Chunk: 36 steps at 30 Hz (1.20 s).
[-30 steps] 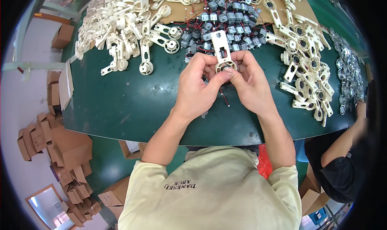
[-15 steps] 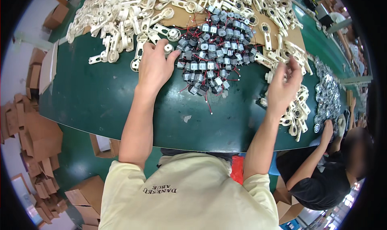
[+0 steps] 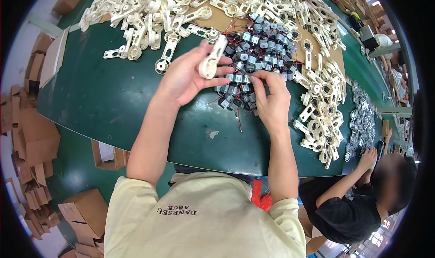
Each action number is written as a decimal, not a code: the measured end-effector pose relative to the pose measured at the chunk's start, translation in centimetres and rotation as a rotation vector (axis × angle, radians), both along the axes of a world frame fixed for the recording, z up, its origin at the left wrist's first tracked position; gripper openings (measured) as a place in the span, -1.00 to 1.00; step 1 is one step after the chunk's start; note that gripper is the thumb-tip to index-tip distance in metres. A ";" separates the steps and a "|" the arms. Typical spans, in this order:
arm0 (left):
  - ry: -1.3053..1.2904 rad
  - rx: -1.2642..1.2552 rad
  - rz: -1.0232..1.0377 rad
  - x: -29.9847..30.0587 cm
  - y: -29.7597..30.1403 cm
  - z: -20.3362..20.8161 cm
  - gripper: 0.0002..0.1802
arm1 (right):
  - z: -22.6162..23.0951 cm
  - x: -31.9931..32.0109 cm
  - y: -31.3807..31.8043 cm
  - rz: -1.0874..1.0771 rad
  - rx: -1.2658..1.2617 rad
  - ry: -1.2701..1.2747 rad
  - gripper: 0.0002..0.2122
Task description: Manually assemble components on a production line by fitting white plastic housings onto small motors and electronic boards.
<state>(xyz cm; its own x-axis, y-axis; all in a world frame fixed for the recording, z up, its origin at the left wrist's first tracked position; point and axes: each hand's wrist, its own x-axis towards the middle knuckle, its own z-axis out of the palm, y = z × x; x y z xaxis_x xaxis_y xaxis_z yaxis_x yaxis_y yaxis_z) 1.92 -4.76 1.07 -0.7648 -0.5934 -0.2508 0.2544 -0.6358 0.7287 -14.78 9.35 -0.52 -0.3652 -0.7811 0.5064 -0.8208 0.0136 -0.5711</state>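
Observation:
My left hand [image 3: 183, 79], palm turned up and fingers partly spread, holds a cream plastic housing [image 3: 214, 59] with a round cup at its lower end and a slotted arm above. Just right of it lies a pile of small motors [image 3: 267, 45], silver and black with thin red wires. My right hand [image 3: 274, 99] reaches into the near side of this pile, thumb and forefinger pinched on a small motor [image 3: 247, 79] that the fingertips partly cover. More cream housings [image 3: 172, 45] lie loose beyond my left hand.
A large heap of cream housings [image 3: 149, 9] covers the table's far side, partly on cardboard [image 3: 299, 54]. Housings with dark round inserts [image 3: 321, 117] lie at the right. Beyond them is a heap of shiny clear parts [image 3: 361, 122], where a co-worker [image 3: 349, 208] sits. Cardboard boxes [image 3: 88, 212] stand on the floor at left.
My left hand has lifted a cream housing and turned palm up. My right hand has moved left from the housings at the right to the motor pile.

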 end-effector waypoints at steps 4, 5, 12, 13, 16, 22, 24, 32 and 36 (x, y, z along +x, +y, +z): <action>0.045 0.023 0.010 -0.3 0.7 0.7 -0.52 | 0.0 -0.2 1.3 -0.021 0.060 -0.589 -0.93; 0.080 0.057 0.024 -0.2 0.6 0.8 -0.52 | 0.4 -0.5 1.8 0.029 -0.046 -0.771 -0.94; 0.067 0.030 -0.146 -0.3 1.0 0.6 -0.40 | 0.5 -2.4 2.5 0.073 -0.429 -1.156 -0.86; 0.027 0.026 -0.144 -0.6 1.3 0.6 -0.32 | 0.4 -2.2 2.5 0.064 -0.414 -1.269 -0.85; 0.185 0.100 -0.274 -1.0 1.8 0.4 -0.39 | 1.4 -1.5 2.9 -0.001 -0.192 -1.252 -0.87; 0.091 -0.056 -0.215 -1.4 3.7 0.6 -0.55 | 2.0 0.2 3.5 0.138 -0.069 -1.191 -0.86; 0.052 -0.102 -0.249 -1.3 3.6 0.4 -0.52 | 1.9 0.6 3.9 0.142 -0.032 -1.158 -0.86; -0.072 -0.326 -0.219 -2.2 5.4 -0.2 -0.52 | 1.6 2.2 3.2 0.055 -0.075 -0.673 -0.92; -0.042 -0.418 -0.174 -2.7 5.9 0.0 -0.57 | 1.6 1.9 3.3 0.027 -0.056 -0.662 -0.94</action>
